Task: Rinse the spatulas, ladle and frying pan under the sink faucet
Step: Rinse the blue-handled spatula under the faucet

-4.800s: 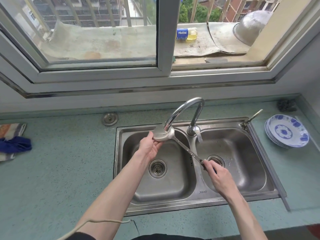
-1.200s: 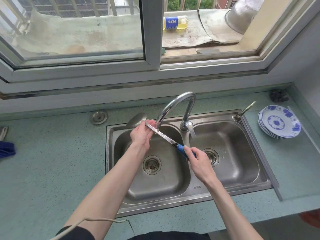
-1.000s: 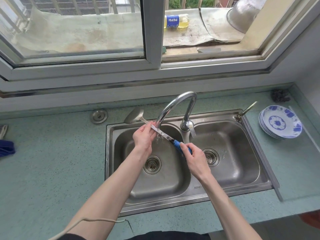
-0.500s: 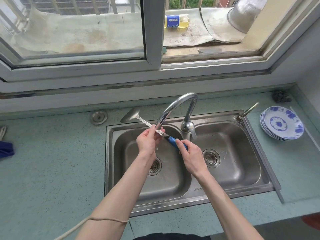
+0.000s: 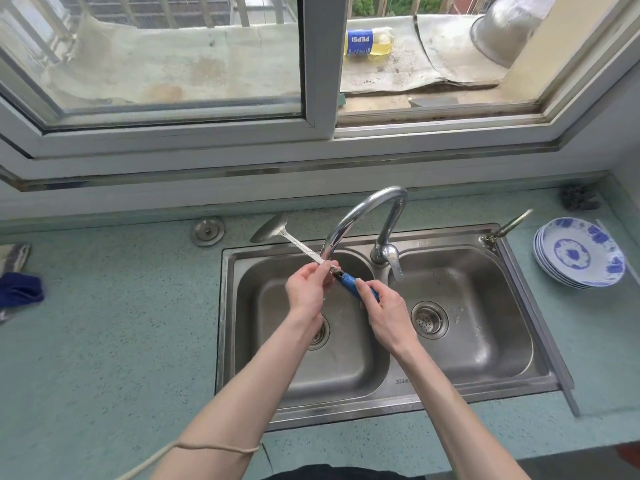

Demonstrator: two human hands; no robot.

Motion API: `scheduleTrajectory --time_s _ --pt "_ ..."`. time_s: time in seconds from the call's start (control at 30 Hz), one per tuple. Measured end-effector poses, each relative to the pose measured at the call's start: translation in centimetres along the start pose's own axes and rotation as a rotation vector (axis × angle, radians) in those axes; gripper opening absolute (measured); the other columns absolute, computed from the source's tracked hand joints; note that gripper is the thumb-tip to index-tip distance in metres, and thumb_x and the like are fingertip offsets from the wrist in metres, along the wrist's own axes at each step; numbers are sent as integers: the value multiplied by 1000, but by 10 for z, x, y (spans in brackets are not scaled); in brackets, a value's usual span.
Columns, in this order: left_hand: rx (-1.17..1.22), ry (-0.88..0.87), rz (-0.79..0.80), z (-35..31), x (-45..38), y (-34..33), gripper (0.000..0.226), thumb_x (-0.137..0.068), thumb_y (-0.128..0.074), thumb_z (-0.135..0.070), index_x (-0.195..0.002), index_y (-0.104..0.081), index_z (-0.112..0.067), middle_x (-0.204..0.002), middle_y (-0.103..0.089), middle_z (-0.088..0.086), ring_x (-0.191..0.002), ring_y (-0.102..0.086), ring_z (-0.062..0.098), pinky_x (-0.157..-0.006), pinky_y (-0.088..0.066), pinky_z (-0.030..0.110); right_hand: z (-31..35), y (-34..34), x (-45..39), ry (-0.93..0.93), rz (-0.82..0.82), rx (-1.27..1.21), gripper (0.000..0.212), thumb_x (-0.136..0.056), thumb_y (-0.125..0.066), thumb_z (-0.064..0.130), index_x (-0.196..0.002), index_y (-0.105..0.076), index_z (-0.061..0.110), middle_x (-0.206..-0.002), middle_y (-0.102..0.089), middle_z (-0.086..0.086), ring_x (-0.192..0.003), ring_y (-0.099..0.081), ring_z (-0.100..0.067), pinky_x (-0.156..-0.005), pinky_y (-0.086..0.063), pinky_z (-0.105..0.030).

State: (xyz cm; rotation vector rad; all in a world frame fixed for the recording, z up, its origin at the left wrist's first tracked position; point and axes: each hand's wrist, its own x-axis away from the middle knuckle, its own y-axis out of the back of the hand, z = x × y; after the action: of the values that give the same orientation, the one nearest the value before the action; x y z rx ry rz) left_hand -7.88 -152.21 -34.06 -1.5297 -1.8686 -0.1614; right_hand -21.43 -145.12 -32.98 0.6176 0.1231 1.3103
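Observation:
A steel ladle (image 5: 273,229) with a blue handle lies slanted across the back left corner of the double sink (image 5: 394,398), its bowl out over the counter. My left hand (image 5: 306,291) pinches the metal shaft just under the spout of the curved faucet (image 5: 360,216). My right hand (image 5: 384,315) grips the blue handle end over the divider between the basins. Spatulas and frying pan are not in view.
A stack of blue-and-white plates (image 5: 580,252) sits on the counter right of the sink. A drain plug (image 5: 208,231) lies left of the ladle bowl, a blue cloth (image 5: 19,294) at the far left, a dark scourer (image 5: 579,198) in the back right corner.
The ladle has slid up and to the left, its bowl moving out over the counter. My left hand has worked down the shaft toward the blue handle; both hands are now close together.

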Motion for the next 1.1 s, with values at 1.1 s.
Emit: scheduleTrajectory --time_s 1.1 --pt "11 31 41 -7 1 -4 10 -95 -68 -6 -104 -68 -1 -98 -79 11 -83 -75 21 -83 -62 34 36 3 -9 -67 151 -348 56 -107 -55 37 -83 -58 -14 -61 -49 -7 -46 -38 -14 -50 -48 -26"
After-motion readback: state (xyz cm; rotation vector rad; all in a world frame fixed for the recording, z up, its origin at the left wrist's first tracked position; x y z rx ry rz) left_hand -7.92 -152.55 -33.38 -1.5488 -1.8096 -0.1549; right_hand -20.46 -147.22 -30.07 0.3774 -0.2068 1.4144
